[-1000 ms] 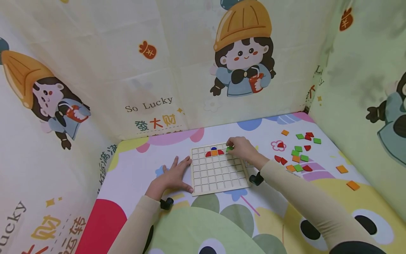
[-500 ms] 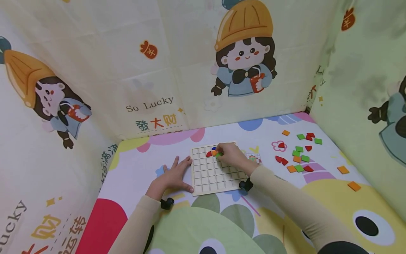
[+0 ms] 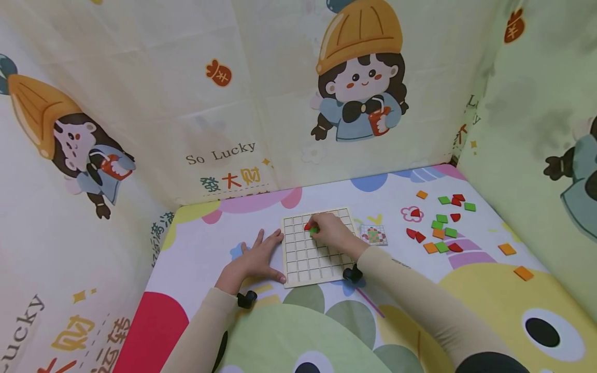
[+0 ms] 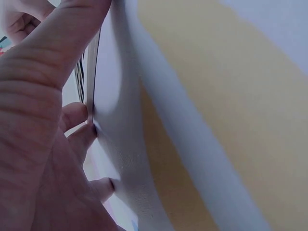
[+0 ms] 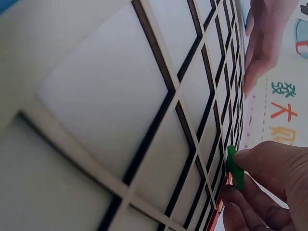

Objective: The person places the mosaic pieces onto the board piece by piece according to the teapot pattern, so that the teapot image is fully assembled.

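A pale wooden grid board (image 3: 303,264) lies on the patterned cloth. My left hand (image 3: 254,259) rests at its left edge with fingers spread, fingertips and thumb against the side, as the left wrist view also shows. Between thumb and fingers my right hand (image 3: 333,230) pinches a green square tile (image 5: 235,168), close over the cells in the board's upper part. A red quarter-round piece (image 3: 307,227) shows just beside the green tile. The blue and orange pieces set in the board are hidden behind the right hand in the head view.
Right of the board lies a small printed pattern card (image 3: 374,235). Farther right are scattered loose pieces: green squares (image 3: 469,207), red quarter-rounds (image 3: 455,247) and orange squares (image 3: 524,273). A printed cloth wall (image 3: 261,119) stands behind the table.
My right hand has moved left across the board with the green tile, from the upper right cells to beside the red piece, uncovering the card. The left hand stays in place.
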`<state>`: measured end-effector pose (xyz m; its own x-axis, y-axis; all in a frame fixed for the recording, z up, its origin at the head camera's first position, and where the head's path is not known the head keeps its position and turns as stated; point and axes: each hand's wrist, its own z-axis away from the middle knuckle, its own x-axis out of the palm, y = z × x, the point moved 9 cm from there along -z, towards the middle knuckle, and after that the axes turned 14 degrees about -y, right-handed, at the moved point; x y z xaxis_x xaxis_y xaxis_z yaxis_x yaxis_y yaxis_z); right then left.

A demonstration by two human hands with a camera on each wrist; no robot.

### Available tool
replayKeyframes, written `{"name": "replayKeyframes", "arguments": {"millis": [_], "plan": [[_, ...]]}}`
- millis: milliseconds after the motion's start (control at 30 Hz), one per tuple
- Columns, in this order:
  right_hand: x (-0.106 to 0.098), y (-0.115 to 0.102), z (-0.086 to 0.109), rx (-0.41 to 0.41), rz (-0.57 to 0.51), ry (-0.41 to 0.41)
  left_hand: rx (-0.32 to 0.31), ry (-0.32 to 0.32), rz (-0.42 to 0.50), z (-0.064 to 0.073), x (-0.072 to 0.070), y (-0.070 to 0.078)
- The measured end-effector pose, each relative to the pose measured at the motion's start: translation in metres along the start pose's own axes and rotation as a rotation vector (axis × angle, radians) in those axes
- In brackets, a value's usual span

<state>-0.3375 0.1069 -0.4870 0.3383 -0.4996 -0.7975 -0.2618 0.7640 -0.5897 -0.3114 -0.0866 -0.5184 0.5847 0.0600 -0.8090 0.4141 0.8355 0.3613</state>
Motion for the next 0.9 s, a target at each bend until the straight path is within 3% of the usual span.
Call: {"name": "replayKeyframes", "arguments": {"millis": [500, 900], "plan": [[0.004, -0.019, -0.001, -0.054, 0.080, -0.004, 0.004, 0.017, -0.018, 0.000, 0.000, -0.001], [0.010, -0.019, -0.003, -0.049, 0.116, -0.004, 0.006, 0.015, -0.003, 0.001, 0.000, 0.002]]}}
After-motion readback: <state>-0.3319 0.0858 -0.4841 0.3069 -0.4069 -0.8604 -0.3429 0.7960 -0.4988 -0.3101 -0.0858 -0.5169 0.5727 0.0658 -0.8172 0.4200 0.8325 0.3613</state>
